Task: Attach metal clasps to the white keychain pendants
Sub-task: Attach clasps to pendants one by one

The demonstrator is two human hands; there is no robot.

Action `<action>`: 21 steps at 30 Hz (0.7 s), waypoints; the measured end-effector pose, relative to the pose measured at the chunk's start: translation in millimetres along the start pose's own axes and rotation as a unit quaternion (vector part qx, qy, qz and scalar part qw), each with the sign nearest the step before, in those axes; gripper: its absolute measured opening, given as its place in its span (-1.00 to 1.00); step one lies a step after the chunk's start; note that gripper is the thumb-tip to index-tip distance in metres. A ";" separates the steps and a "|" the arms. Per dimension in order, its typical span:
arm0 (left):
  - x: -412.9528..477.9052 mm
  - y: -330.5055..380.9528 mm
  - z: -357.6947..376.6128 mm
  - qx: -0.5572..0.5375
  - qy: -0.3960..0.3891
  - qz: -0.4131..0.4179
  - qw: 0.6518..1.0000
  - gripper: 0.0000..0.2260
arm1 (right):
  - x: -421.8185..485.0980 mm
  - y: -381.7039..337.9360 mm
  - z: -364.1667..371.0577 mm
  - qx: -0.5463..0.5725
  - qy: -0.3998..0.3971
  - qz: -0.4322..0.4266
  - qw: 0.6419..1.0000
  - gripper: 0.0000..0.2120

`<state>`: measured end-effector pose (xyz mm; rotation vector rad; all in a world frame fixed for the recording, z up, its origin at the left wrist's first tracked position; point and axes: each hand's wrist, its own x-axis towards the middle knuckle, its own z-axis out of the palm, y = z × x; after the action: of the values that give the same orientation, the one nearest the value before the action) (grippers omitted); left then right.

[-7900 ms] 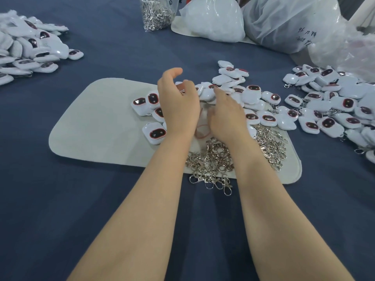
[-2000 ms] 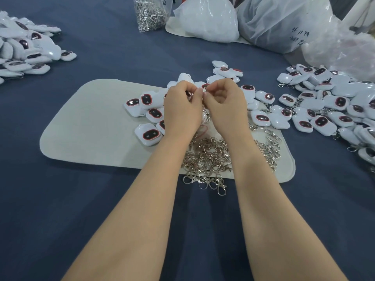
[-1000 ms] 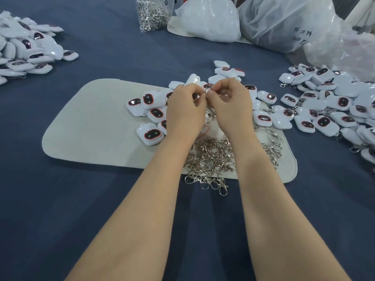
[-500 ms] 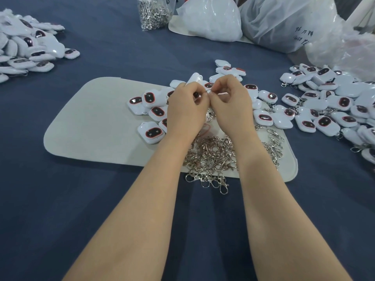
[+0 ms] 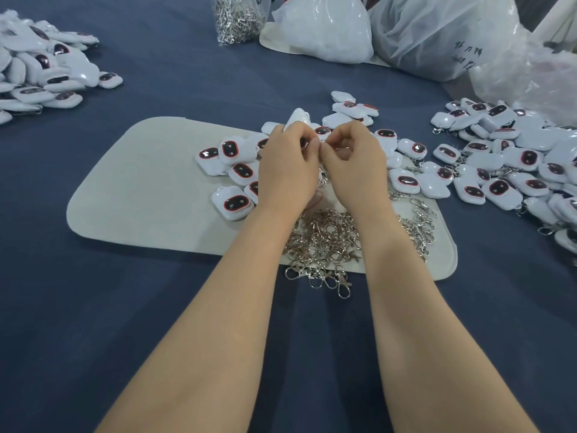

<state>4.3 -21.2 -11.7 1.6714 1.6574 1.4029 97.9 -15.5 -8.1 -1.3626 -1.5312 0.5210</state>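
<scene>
My left hand [image 5: 287,170] grips a white pendant [image 5: 298,117] whose top pokes out above the fingers. My right hand [image 5: 352,164] meets it fingertip to fingertip and pinches a small metal clasp; part of the clasp [image 5: 323,179] hangs between the two palms. Both hands hover over the beige mat [image 5: 140,189]. A pile of loose silver clasps [image 5: 324,242] lies on the mat under my wrists. Several white pendants with dark red-rimmed faces [image 5: 232,203] lie on the mat to the left of my left hand.
A heap of pendants with clasps [image 5: 512,170] spreads on the blue cloth at the right. Another pendant heap [image 5: 40,70] lies at far left. A clear bag of clasps [image 5: 237,17] and white plastic bags [image 5: 324,29] stand at the back.
Both hands, empty and reaching into the pendants 7.9 s ago, have come together on one pendant and a clasp. Over the last second they barely moved; the pendant tilted up slightly.
</scene>
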 end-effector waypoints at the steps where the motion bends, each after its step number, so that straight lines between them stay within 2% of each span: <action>1: 0.1 0.0 0.2 -0.001 -0.001 -0.003 1.000 -0.90 | -0.2 -0.5 0.2 0.002 -0.001 0.003 1.000 -0.88; 21: -0.2 -0.2 0.3 -0.022 -0.018 -0.027 0.999 -0.92 | -0.4 -4.9 -1.3 0.032 0.025 0.007 0.999 -0.86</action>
<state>4.4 -21.2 -12.0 1.6060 1.6268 1.3654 96.5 -17.6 -3.7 -1.3294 -1.4535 0.5360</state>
